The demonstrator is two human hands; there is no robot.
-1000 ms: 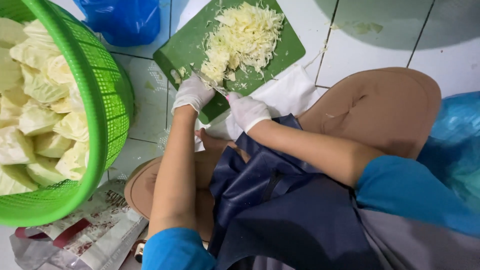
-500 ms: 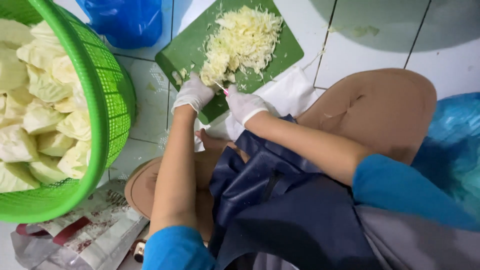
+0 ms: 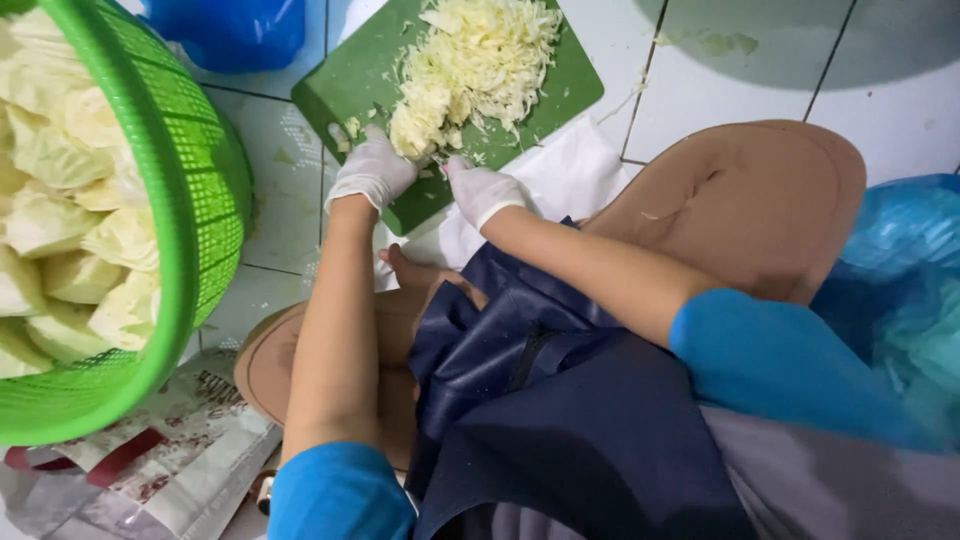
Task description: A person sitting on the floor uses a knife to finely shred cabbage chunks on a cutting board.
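Floor (image 3: 740, 90): pale tiles with dark grout; everything sits down here, the person crouched over it.
Basket (image 3: 190, 190): big green mesh tub at the left edge, tipped toward us and heaped with pale cabbage chunks (image 3: 60, 210) — all of them uncut.
Apron (image 3: 560, 420): dark blue, spread over the lap between the two forearms, blue sleeves at the elbows.
Blue bags: one bundle (image 3: 250, 30) at the top, just beyond the board's far-left corner; another (image 3: 900, 270) at the right edge.
Board (image 3: 345, 90): green cutting board lying at an angle on the floor, a white cloth (image 3: 580, 175) under its near-right edge.
Shreds (image 3: 480, 60): a good mound of shredded cabbage covering the board's middle and far end, a few scraps loose near the left corner.
Progress: my read — one batch is mostly cut, while the basket is close to full, so the bulk of the cutting looks left to do.
Left hand (image 3: 372, 172): white glove, fingers curled down and pressing on the near end of the mound at the board's near edge — holding cabbage steady, not spread wide.
Right hand (image 3: 485, 190): white glove, closed into a narrow grip at the board's near-right edge, just beside the mound; a blade would fit that grip, but I cannot make one out.
Wrappers (image 3: 170, 460): crumpled printed plastic on the floor under the basket, bottom left.
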